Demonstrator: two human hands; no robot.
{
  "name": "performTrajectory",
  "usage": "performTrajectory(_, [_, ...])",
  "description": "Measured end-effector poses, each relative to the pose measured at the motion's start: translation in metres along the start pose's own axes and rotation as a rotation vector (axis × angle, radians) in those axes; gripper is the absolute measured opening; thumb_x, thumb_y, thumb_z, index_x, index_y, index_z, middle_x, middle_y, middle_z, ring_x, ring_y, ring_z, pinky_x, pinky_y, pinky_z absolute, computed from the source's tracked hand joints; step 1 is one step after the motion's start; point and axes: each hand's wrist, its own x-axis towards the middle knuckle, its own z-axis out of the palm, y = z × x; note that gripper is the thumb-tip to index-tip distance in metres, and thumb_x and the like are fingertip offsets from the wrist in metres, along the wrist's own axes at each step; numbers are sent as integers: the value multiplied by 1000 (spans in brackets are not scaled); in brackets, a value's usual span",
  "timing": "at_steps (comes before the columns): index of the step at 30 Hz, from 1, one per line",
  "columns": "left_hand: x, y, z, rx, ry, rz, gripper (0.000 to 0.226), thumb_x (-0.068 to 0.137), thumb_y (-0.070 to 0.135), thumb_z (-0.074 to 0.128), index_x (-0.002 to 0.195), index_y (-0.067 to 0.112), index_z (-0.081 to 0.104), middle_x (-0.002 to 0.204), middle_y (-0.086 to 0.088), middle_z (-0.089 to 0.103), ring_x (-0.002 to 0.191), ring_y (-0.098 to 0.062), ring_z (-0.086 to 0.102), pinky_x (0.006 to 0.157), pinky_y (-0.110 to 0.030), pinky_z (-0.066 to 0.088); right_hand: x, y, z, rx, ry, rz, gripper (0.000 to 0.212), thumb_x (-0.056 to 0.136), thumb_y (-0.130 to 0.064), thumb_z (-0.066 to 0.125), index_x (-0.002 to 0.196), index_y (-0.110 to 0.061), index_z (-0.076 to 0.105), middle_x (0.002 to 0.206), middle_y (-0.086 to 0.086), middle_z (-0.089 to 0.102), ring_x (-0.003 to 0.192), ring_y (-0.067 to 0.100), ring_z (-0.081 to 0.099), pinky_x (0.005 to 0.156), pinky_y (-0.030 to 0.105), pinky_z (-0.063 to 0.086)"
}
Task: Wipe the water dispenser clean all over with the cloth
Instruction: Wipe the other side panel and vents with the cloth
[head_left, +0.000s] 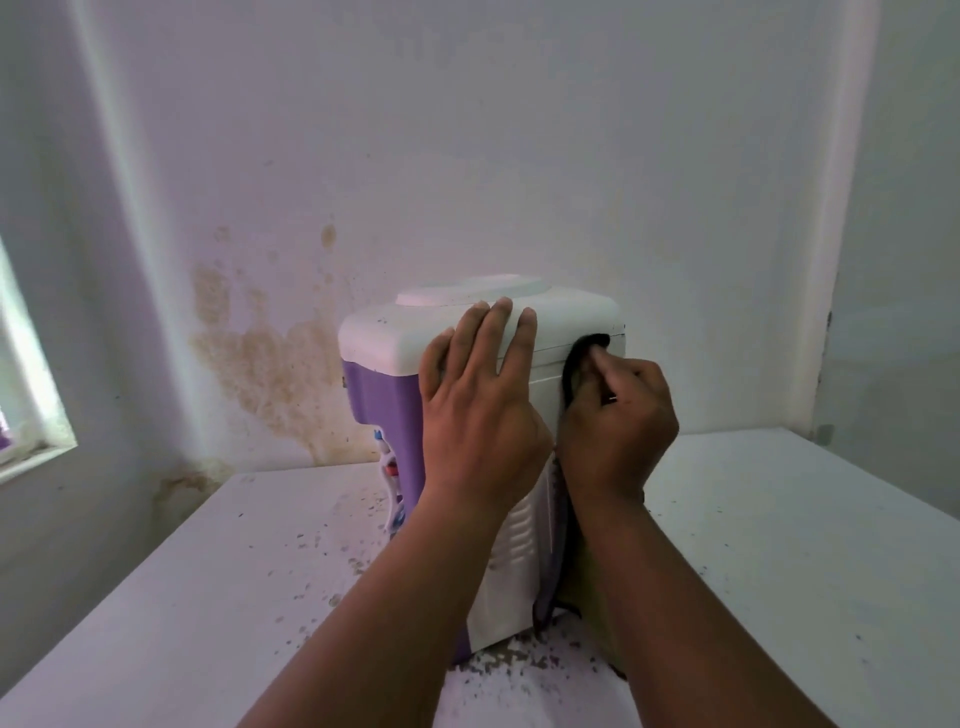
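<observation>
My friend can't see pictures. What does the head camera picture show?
A person's right hand presses a dark cloth against the white side of a white and purple water dispenser, while the left hand lies flat on its top edge. The dispenser stands on a speckled, dirty white table by a stained wall.

My left hand (480, 395) covers part of the dispenser (384, 338), so I can't see its near top edge there. My arms hide much of its white side. My right hand (615, 415) hides most of the cloth (582, 358); only a dark bit shows above my fingers, and a strip shows by my wrist. The taps (390, 478) face away from me and look blurry. The window (21, 374) is cut off at the left. The counter (779, 545) runs off the bottom.
</observation>
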Motion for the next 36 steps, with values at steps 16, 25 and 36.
performTrajectory(16, [-40,-32,-16,-418,148,36,71,80,-17,39,142,9,61,144,-9,60,150,-26,39,124,-50,31,-131,15,-25,-53,-432,-350,29,102,-20,56,90,-2,75,87,5,67,79,14,59,75,14,48])
performTrajectory(25, [-99,-97,5,-371,385,-325,59,84,-17,51,134,11,63,122,-5,65,118,-12,50,103,-21,42,-168,52,-60,-136,-604,-400,37,103,-27,54,90,-3,79,83,5,67,76,17,57,67,28,54])
performTrajectory(36, [-140,-195,36,-378,-611,-639,120,79,-12,72,160,47,6,167,-5,24,150,-34,25,110,-52,42,-177,18,-56,-232,-554,-123,24,84,10,66,104,-3,67,100,9,58,88,23,58,77,33,54])
